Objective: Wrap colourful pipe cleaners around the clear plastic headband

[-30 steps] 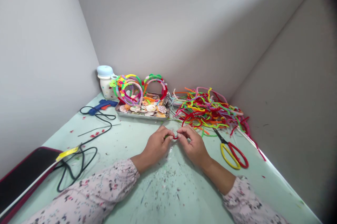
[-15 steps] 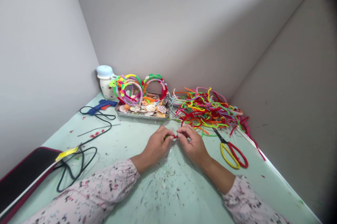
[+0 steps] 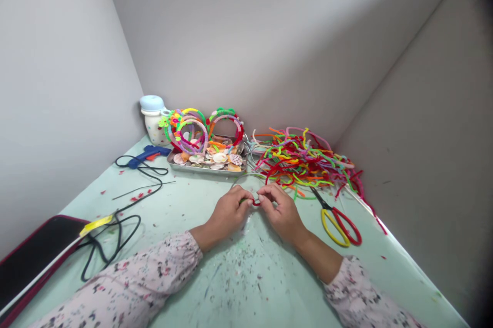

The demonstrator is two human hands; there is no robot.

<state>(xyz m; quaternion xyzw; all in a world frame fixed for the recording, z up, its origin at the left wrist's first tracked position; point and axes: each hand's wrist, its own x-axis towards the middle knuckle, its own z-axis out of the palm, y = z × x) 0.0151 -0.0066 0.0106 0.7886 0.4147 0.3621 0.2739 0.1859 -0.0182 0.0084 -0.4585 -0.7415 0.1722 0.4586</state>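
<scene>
Between my two hands a short red pipe cleaner bows downward, with a bit of green showing by the left fingers. My left hand pinches one end between thumb and fingertips. The other end sits in the pinch of my right hand. Just behind the fingers a thin pale hoop arches over the table, partly hidden by my hands. Right of my right hand lie scissors with one yellow and one red handle.
A metal tray of seashells holds pipe-cleaner-wrapped headbands. Beside it spreads a tangled heap of pipe cleaners. A blue glue gun, its black cord, a white jar and a black case occupy the left.
The red pipe cleaner between my fingertips has bent into a deeper downward curve. Both hands stay in nearly the same place.
</scene>
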